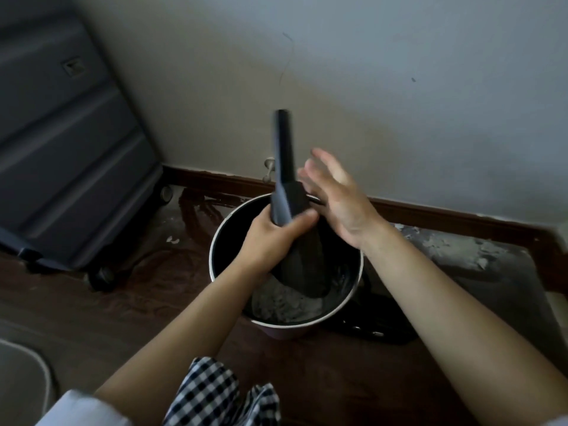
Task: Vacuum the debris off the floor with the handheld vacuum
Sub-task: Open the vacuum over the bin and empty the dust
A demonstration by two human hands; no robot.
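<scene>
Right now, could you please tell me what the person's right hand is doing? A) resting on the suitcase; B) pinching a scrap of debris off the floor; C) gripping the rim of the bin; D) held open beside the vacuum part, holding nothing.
D: the right hand is open with straight fingers beside the vacuum part, which the left hand grips over the bin.

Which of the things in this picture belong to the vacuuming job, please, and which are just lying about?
Belonging to the job:
- vacuum, gripped by the left hand
- right hand, open beside the vacuum
- bin with grey dust inside
- white debris on the floor along the skirting board

Just lying about:
- suitcase by the wall
- checked cloth
- black object behind the bin
</scene>
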